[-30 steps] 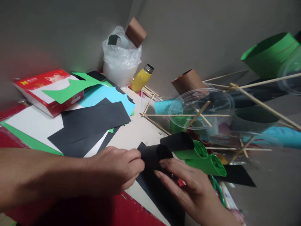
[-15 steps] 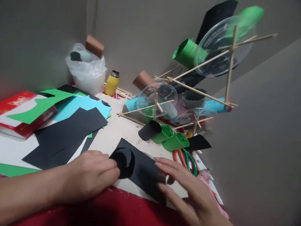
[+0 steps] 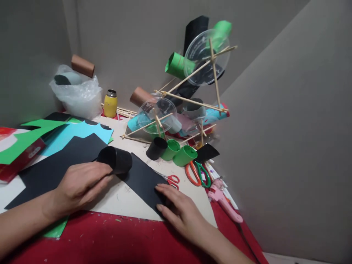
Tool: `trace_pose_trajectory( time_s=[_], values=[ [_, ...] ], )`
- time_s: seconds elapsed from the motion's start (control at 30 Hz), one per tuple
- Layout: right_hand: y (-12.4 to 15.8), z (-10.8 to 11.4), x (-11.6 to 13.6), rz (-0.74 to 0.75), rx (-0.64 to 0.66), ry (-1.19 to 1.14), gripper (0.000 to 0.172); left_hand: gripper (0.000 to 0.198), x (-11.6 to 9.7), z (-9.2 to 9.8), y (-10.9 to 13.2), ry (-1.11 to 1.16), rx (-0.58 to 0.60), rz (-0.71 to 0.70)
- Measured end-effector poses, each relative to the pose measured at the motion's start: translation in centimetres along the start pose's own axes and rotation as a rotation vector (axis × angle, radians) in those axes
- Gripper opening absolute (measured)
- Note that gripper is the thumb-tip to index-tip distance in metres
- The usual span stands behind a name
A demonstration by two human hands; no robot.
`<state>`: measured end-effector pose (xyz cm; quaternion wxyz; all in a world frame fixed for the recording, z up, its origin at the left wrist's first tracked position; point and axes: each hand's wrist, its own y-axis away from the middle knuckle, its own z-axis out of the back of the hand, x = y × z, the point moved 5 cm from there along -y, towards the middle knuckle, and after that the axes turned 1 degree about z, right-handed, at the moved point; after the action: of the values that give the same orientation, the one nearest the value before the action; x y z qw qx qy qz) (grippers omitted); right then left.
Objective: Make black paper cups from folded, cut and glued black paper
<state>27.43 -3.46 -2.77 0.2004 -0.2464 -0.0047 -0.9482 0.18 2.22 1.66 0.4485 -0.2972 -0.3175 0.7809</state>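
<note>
A short black paper tube (image 3: 123,161) is pinched at its near rim by my left hand (image 3: 85,183), its opening turned toward the left. My right hand (image 3: 178,212) lies at the right end of a flat black paper strip (image 3: 143,179). Its fingers and thumb are spread on top of the strip, touching it and covering that end. Just beyond those fingers is a pair of scissors with red handles (image 3: 173,179), partly hidden. Under the strip is a pale board (image 3: 121,200).
Behind stands a frame of wooden sticks (image 3: 189,101) with clear plastic lids and coloured tubes. Green paper tubes (image 3: 185,156), orange-handled scissors (image 3: 192,173) and a pink glue gun (image 3: 224,201) lie right. Cut paper sheets (image 3: 66,159), a plastic bag (image 3: 85,97) and a yellow bottle (image 3: 110,104) are left.
My left hand has lifted the black tube up and left, off the strip. My right hand has slid back slightly, uncovering the red-handled scissors. The camera view has turned right.
</note>
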Motion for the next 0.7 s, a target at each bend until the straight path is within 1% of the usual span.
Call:
trace_pose_trajectory(
  time_s=[0.1, 0.17, 0.27, 0.33, 0.37, 0.47, 0.53, 0.7],
  values=[
    [-1.0, 0.0, 0.9, 0.053, 0.022, -0.041, 0.042, 0.019, 0.6, -0.3, 0.8, -0.04, 0.029, -0.024],
    [-1.0, 0.5, 1.0, 0.086, 0.013, -0.083, 0.042, 0.019, 0.9, -0.5, 1.2, -0.06, 0.037, -0.027],
    [-0.2, 1.7, -0.2, 0.093, -0.085, -0.079, 0.035, 0.018, 1.0, -0.5, 1.3, -0.079, 0.025, -0.028],
    [0.6, 2.2, -1.5, 0.048, -0.176, 0.001, 0.032, 0.018, 1.0, -0.5, 1.1, -0.079, 0.015, -0.026],
    [1.0, 2.2, -2.1, 0.026, -0.2, 0.032, 0.032, 0.018, 0.9, -0.4, 1.0, -0.074, 0.012, -0.026],
    [1.6, 1.3, -2.9, 0.005, -0.193, 0.106, 0.038, 0.019, 0.7, -0.4, 0.8, -0.057, 0.011, -0.028],
    [1.5, 0.6, -2.3, 0.032, -0.161, 0.141, 0.041, 0.02, 0.6, -0.4, 0.8, -0.06, 0.017, -0.03],
    [0.0, -0.5, 0.6, 0.137, -0.073, 0.114, 0.047, 0.023, 0.7, -0.6, 1.1, -0.103, 0.05, -0.064]
  ],
)
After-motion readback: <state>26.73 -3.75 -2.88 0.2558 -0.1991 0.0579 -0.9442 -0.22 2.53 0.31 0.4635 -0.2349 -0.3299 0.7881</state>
